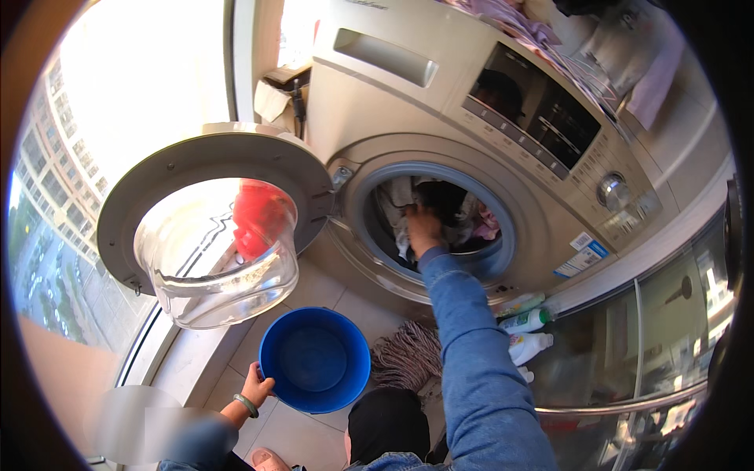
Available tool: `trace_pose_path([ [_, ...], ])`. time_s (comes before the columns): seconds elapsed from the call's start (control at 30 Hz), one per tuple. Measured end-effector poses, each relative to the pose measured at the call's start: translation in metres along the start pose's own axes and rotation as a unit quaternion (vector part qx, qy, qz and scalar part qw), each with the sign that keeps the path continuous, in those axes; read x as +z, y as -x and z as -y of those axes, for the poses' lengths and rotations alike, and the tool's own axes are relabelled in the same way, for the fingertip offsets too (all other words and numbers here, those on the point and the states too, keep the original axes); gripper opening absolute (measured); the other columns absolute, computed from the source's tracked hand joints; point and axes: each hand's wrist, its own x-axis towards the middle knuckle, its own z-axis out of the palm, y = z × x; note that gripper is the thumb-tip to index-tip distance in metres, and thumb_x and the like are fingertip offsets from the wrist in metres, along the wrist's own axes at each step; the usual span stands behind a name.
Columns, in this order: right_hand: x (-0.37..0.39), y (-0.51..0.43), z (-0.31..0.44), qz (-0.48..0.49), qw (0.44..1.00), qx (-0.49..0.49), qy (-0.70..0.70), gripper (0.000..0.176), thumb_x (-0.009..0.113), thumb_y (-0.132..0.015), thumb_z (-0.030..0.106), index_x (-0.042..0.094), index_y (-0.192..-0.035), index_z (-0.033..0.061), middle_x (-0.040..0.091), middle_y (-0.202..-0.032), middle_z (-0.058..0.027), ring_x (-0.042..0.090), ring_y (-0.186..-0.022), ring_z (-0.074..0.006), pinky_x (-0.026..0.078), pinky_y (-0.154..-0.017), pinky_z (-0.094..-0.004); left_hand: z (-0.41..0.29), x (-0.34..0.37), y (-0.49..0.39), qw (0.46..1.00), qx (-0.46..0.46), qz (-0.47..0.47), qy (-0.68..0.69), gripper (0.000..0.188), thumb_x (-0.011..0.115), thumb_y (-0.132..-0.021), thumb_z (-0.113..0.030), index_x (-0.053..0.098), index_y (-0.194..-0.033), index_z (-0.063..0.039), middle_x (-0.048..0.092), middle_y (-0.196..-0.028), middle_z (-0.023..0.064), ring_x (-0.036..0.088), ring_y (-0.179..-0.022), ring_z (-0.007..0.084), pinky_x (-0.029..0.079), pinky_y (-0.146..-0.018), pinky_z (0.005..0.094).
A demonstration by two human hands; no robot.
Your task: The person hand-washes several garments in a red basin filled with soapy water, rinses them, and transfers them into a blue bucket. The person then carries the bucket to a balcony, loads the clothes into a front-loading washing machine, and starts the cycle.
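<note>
My right hand [423, 228] reaches through the round opening of a front-loading washing machine [377, 118]. It is at the clothes [442, 200] in the drum, among dark, white and pink fabric; its fingers are blurred, so a hold on any piece cannot be told. At the lower left, my left hand [258, 388] grips the rim of a blue plastic bucket [312, 359], whose inside shows no contents. The machine's round door [215, 147] with its clear glass bowl [230, 300] hangs open at the left, above the bucket.
A string mop head [406, 356] lies on the tiled floor right of the bucket. Detergent bottles [527, 347] are beside my right arm, near a glass panel with a metal rail [624, 406]. Clothes and wire hangers [583, 76] lie on the machine. A window is at the left.
</note>
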Motion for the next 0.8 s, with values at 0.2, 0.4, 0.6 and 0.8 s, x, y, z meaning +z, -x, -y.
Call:
trace_pose_path([
  [0.2,0.015,0.036,-0.013,-0.090,0.954,-0.100,-0.269,0.040,0.054,-0.076,0.008,0.057,-0.116,0.0092,0.054,-0.111,-0.0164,0.049,-0.104,-0.0372,0.040,-0.091,-0.0457,0.004,-0.008,0.003,1.000,-0.020,0.009,0.003,0.055,0.049,-0.075,0.000,0.028,-0.126,-0.002,0.055,-0.103,0.0152,0.062,-0.083,0.0256,0.059,-0.061,0.0374],
  [0.4,-0.045,0.100,0.051,0.004,0.980,-0.059,-0.189,0.028,0.055,-0.086,0.026,0.060,-0.104,0.0052,0.057,-0.103,-0.0170,0.052,-0.095,-0.0375,0.043,-0.083,-0.0443,-0.019,-0.025,0.022,0.996,-0.058,-0.003,-0.063,0.055,0.050,-0.077,-0.001,0.026,-0.127,-0.002,0.056,-0.103,0.0157,0.064,-0.082,0.0261,0.059,-0.061,0.0374],
  [0.6,0.042,0.061,0.021,-0.092,0.977,-0.041,-0.186,0.033,0.055,-0.086,0.036,0.060,-0.096,0.0051,0.056,-0.096,-0.0183,0.053,-0.090,-0.0369,0.044,-0.079,-0.0458,-0.010,-0.031,0.041,0.989,-0.083,-0.013,-0.124,0.056,0.051,-0.079,-0.001,0.025,-0.128,-0.003,0.055,-0.109,0.0180,0.064,-0.084,0.0290,0.058,-0.061,0.0381],
  [0.8,0.038,0.047,0.004,-0.065,0.988,0.018,-0.142,0.032,0.064,-0.077,0.025,0.055,-0.101,0.0051,0.053,-0.102,-0.0174,0.053,-0.095,-0.0364,0.043,-0.080,-0.0459,-0.018,-0.045,0.052,0.973,-0.093,-0.011,-0.209,0.050,0.051,-0.080,-0.001,0.034,-0.127,-0.002,0.058,-0.106,0.0184,0.065,-0.080,0.0282,0.057,-0.066,0.0383],
])
